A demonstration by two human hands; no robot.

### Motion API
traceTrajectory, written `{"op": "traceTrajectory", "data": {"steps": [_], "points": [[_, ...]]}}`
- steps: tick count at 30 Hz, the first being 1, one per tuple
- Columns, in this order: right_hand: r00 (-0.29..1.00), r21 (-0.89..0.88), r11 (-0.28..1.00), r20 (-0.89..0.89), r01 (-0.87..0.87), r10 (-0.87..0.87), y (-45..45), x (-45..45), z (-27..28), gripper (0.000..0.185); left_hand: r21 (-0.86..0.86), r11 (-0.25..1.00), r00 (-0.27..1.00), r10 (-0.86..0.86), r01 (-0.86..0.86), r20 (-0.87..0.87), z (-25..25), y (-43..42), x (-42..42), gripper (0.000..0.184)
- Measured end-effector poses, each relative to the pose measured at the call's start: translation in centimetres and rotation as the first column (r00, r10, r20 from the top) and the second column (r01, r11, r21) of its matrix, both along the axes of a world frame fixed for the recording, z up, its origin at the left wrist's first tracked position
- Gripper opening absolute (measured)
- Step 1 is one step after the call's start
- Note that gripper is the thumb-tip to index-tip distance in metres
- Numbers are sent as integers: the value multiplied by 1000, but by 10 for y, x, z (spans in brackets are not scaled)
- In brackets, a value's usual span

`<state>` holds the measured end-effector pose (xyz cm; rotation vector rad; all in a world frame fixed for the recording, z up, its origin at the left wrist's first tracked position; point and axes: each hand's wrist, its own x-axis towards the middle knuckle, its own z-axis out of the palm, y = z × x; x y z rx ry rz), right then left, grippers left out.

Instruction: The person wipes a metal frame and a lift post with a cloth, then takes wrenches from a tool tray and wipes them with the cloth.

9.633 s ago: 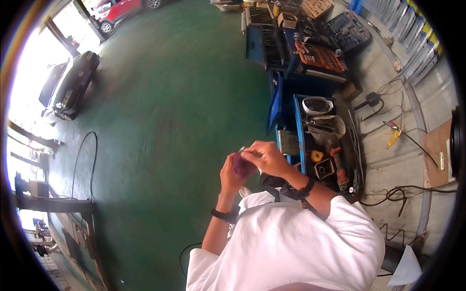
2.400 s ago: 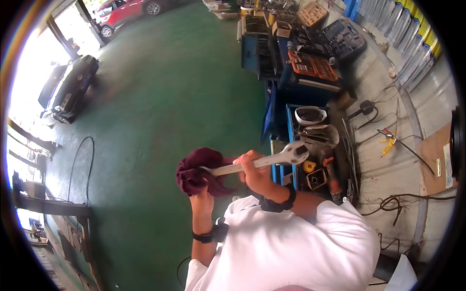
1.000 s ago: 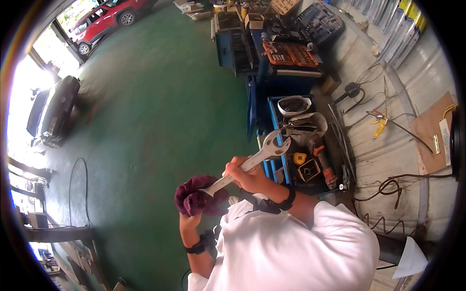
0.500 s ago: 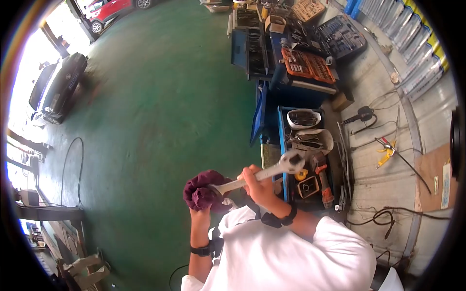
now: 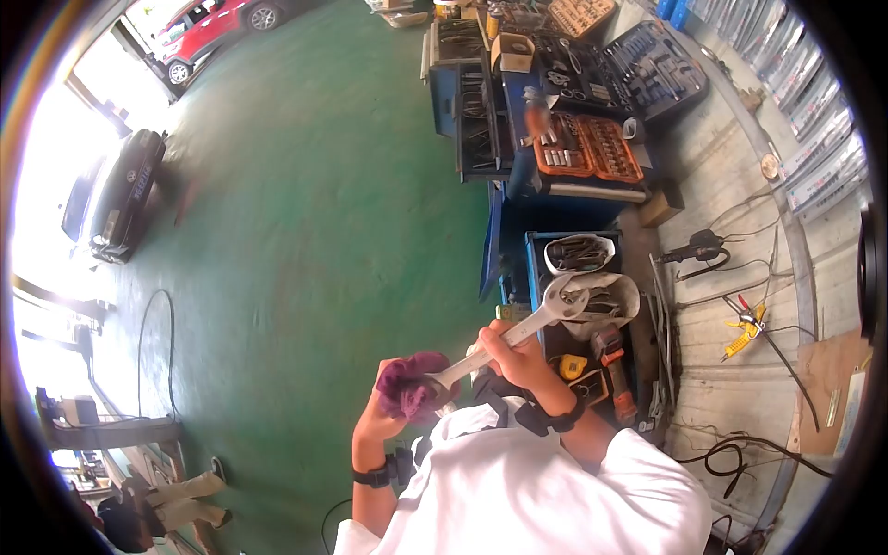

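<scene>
A large silver wrench (image 5: 509, 337) lies slantwise in front of my white shirt, its broad head up and to the right. My right hand (image 5: 520, 359) is closed round its handle, near the middle. A crumpled dark purple cloth (image 5: 407, 384) covers the wrench's lower end. My left hand (image 5: 377, 413) grips this cloth from the left side, with part of its fingers hidden behind the folds. The wrench head overlaps the view of a pale container of tools (image 5: 618, 294) in the blue cart; I cannot tell whether they touch.
The blue tool cart (image 5: 531, 254) at my right holds a white tub (image 5: 592, 252), a yellow tape measure (image 5: 571, 366) and a cordless power tool (image 5: 618, 375). Beyond it is an orange socket set (image 5: 587, 148). A person's legs (image 5: 190, 488) show at lower left. Cars stand far left.
The wrench and both hands have shifted slightly, and the cloth looks more bunched round the wrench end. My view has turned a little; a person's legs now show at lower left.
</scene>
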<state>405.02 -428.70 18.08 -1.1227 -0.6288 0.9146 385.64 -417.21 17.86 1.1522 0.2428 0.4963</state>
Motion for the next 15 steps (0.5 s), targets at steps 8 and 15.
{"op": "traceTrajectory", "data": {"steps": [8,15], "points": [[994,-5,996,-67,91,-91,-7,56,-12,29,159,971,955,-130,177,-267,12,5,66,55],[941,1,943,-66,333,-332,-14,65,-16,28,40,996,974,89,-83,-207,-19,2,105,55]]}}
